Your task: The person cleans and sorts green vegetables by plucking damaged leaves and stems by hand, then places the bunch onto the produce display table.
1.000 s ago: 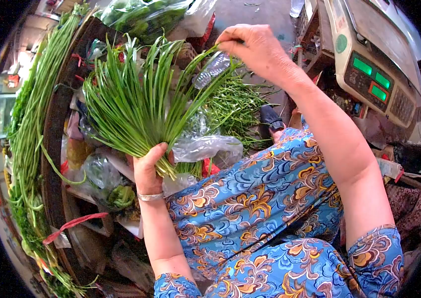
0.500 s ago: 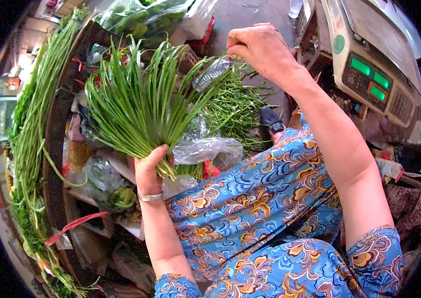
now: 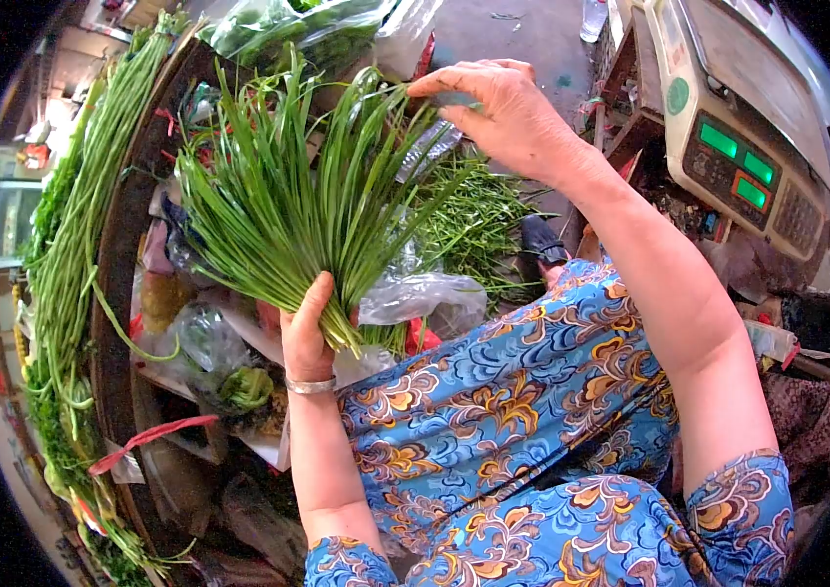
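My left hand (image 3: 308, 338) is wrapped around the lower stems of a bunch of garlic chives (image 3: 302, 196). The long flat leaves fan out upward, and the pale cut ends stick out below my fist. At the upper right of the bunch, my right hand (image 3: 513, 115) hovers by the leaf tips, thumb and index finger apart. Its index fingertip touches or almost touches the leaves; which of the two I cannot tell. Behind the bunch, a pile of loose green trimmings (image 3: 473, 220) lies on the floor beside clear plastic (image 3: 425, 298).
Long beans (image 3: 77, 264) hang over the dark shelf edge on the left. A weighing scale (image 3: 742, 127) with lit green digits stands at the upper right. Bagged leafy greens (image 3: 288, 34) sit at the top. A shoe (image 3: 540, 238) is next to the trimmings.
My right hand has moved left toward the leaf tips, and its pinched fingers have spread. The left hand, still holding the chives, has shifted slightly right and up.
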Action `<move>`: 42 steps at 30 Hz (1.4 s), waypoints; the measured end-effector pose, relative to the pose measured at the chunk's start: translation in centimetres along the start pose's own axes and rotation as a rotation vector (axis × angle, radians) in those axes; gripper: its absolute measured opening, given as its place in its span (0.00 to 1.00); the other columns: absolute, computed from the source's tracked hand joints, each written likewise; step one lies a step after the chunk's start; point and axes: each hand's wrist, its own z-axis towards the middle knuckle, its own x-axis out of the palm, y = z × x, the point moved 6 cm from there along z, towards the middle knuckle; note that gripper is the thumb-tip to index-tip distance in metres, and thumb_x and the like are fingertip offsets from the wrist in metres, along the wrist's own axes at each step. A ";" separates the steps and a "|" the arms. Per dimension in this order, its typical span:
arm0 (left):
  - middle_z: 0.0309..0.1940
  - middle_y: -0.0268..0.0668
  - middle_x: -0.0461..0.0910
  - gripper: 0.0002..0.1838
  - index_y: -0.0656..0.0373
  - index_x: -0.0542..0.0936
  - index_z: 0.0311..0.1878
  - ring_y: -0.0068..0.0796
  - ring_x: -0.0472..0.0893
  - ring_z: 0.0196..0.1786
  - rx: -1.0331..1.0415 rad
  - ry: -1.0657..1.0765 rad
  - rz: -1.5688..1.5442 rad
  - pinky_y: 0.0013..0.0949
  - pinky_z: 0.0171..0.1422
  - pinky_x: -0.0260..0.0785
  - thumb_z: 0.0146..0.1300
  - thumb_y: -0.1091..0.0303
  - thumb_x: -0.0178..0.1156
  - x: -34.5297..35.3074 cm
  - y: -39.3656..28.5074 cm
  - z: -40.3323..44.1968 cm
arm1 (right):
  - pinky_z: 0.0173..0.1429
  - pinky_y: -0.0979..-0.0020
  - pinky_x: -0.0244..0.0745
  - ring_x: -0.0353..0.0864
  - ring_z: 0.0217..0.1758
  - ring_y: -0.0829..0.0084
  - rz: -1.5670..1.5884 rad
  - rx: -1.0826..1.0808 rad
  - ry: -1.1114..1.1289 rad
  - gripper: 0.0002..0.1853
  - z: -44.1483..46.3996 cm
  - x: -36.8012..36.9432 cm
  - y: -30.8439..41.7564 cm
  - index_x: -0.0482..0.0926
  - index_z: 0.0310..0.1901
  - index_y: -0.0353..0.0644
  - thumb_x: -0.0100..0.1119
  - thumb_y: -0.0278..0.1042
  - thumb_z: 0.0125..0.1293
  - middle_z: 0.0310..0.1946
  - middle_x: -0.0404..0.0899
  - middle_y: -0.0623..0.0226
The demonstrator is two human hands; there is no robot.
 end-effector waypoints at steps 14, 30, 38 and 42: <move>0.35 0.35 0.80 0.16 0.61 0.77 0.48 0.28 0.79 0.29 0.035 0.005 0.210 0.29 0.28 0.74 0.56 0.69 0.63 0.4 0.0 0.0 | 0.52 0.65 0.70 0.78 0.44 0.68 0.230 0.106 0.107 0.09 0.3 0.6 0.7 0.83 0.40 0.47 0.64 0.38 0.59 0.34 0.80 0.67; 0.35 0.35 0.80 0.16 0.62 0.77 0.47 0.26 0.80 0.27 0.057 -0.052 0.125 0.26 0.26 0.74 0.53 0.76 0.66 0.1 -0.3 0.2 | 0.50 0.57 0.69 0.78 0.42 0.57 0.005 0.030 0.396 0.07 -1.5 2.9 1.5 0.78 0.29 0.43 0.59 0.36 0.54 0.30 0.79 0.59; 0.37 0.35 0.81 0.18 0.62 0.77 0.47 0.25 0.80 0.28 0.066 -0.050 0.122 0.25 0.25 0.74 0.52 0.78 0.67 0.4 -0.4 0.2 | 0.44 0.55 0.73 0.80 0.38 0.52 0.000 0.282 0.318 0.09 -1.4 2.4 0.6 0.77 0.30 0.39 0.59 0.36 0.54 0.28 0.80 0.54; 0.36 0.35 0.81 0.18 0.62 0.77 0.47 0.25 0.80 0.28 0.057 -0.064 0.137 0.25 0.26 0.74 0.52 0.77 0.67 -0.2 -0.2 0.3 | 0.40 0.58 0.75 0.82 0.34 0.55 0.071 0.316 0.156 0.08 -0.3 0.8 -1.3 0.77 0.32 0.39 0.58 0.35 0.57 0.28 0.81 0.55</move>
